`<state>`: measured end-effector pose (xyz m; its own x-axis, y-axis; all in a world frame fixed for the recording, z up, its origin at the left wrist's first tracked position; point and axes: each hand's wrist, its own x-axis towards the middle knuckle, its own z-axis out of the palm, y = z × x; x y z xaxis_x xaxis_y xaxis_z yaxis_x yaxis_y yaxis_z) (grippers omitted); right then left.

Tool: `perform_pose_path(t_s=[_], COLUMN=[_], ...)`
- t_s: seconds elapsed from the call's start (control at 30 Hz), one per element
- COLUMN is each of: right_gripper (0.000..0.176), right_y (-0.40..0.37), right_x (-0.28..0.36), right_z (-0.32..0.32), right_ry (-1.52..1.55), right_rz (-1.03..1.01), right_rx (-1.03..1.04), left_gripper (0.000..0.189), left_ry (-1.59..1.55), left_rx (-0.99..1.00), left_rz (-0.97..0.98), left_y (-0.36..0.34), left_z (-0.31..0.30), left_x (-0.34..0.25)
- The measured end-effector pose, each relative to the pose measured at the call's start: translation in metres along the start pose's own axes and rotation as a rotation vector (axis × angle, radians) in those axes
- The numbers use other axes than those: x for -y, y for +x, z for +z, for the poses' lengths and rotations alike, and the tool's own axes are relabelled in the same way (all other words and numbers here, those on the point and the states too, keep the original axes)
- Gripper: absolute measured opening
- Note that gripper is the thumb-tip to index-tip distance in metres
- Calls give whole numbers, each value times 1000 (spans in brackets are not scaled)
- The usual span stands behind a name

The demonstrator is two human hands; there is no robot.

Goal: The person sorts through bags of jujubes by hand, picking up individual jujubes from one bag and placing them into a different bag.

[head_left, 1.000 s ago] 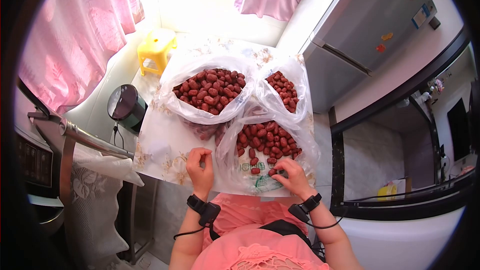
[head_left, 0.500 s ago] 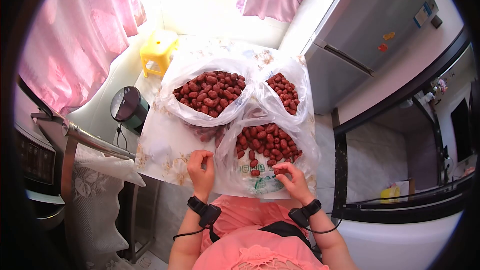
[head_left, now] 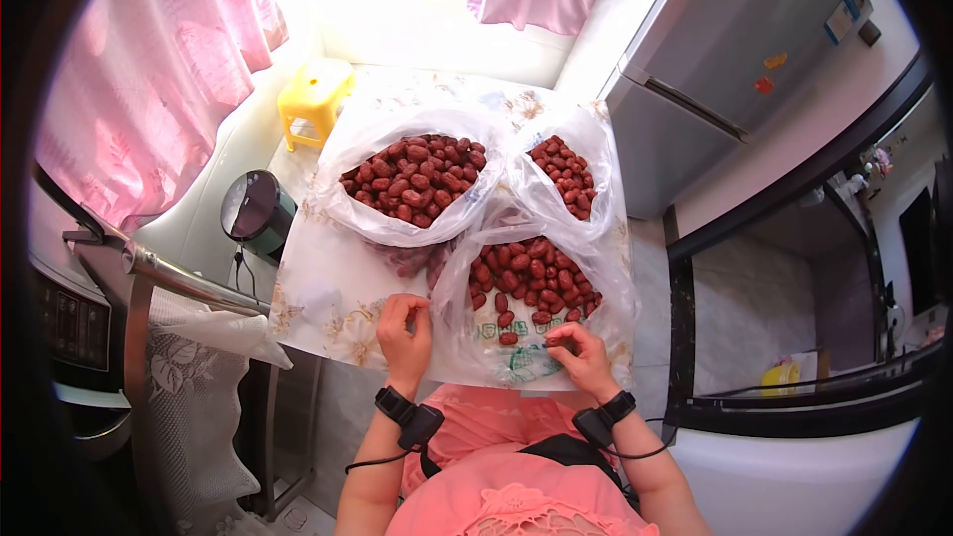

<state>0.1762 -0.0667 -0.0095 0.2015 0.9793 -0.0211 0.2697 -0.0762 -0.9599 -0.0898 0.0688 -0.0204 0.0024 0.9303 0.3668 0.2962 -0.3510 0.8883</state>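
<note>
Red dates lie in the nearest clear plastic bag, spread thinner toward its front, where green print shows through. Over that front part, my right hand is closed in a pinch, with a small red date at its fingertips. A single date lies to the left of these fingers. My left hand hovers by the bag's left edge, its fingers curled together; whether anything is in them is hidden. Each wrist wears a black strapped device.
Behind stand two more plastic bags of dates, a large one at left and a smaller one at right, on a flowered tablecloth. A yellow stool and dark bin are left of the table, a grey fridge right.
Both hands stay almost where they were, the right still pinched. A date piece beside the lone front date is no longer seen there. The view has shifted slightly.
</note>
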Motion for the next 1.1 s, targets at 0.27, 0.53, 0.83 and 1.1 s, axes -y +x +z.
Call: perform_pose_path(t_s=[0.27,0.53,0.83,1.1], right_gripper=[17,21,28,29], right_y=[-1,3,-8,-11], right_x=[-9,18,57,64], right_z=[1,4,-14,-12], right_ry=[45,399,1122,1301], right_rz=[-28,105,209,243], right_rx=[-9,-84,-236,-208], left_gripper=[8,9,10,8], left_ry=[-6,-23,-29,-48], left_rx=[3,-10,-19,-11], left_rz=[-4,-7,-2,-7], left_y=[1,1,1,0], left_z=[-1,-2,-2,-3], left_x=[-1,-3,-1,3])
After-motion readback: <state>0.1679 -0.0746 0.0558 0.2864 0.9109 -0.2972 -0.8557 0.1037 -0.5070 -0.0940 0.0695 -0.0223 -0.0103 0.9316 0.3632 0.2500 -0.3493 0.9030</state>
